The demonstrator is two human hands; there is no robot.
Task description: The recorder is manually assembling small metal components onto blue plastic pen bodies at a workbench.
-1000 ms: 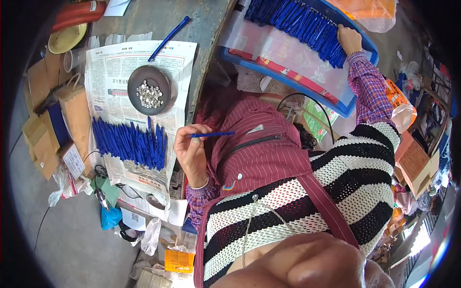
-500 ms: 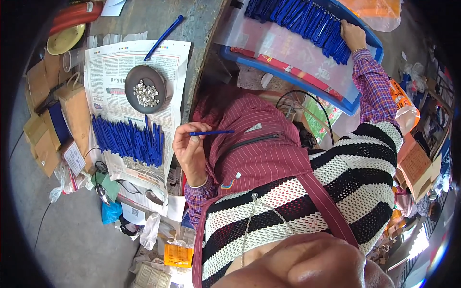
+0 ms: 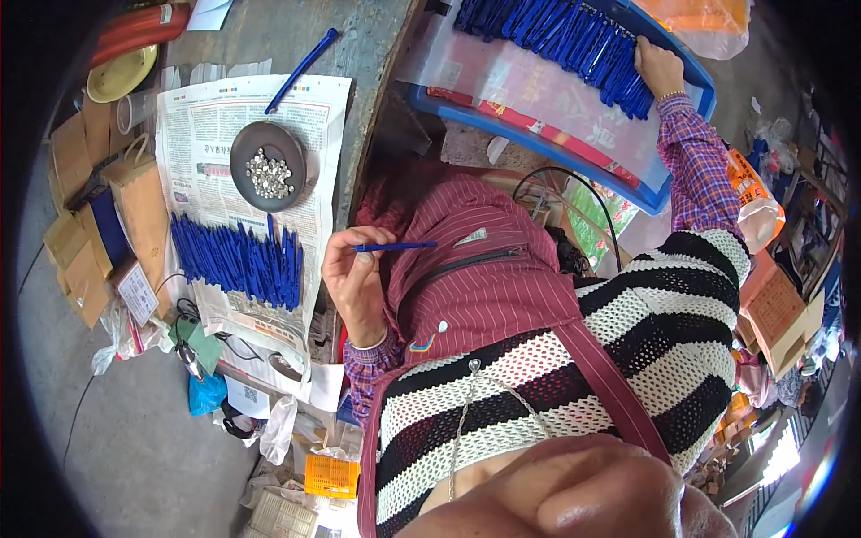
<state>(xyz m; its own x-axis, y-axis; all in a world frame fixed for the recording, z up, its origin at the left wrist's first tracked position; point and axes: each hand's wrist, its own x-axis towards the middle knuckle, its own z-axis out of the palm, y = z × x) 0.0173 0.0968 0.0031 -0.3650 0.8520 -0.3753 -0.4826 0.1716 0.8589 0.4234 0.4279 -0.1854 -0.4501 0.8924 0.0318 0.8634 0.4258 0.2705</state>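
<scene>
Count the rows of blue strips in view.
2: one row lies on the newspaper; the other row lies in the blue tray, the right hand at its end. More may be hidden.

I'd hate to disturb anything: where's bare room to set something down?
Grey tabletop shows between the white paper and the lone blue rod; newspaper lies free left of the dark dish. Crowded: the pile of blue sticks below it, and the row of strips in the tray, by the right hand.
</scene>
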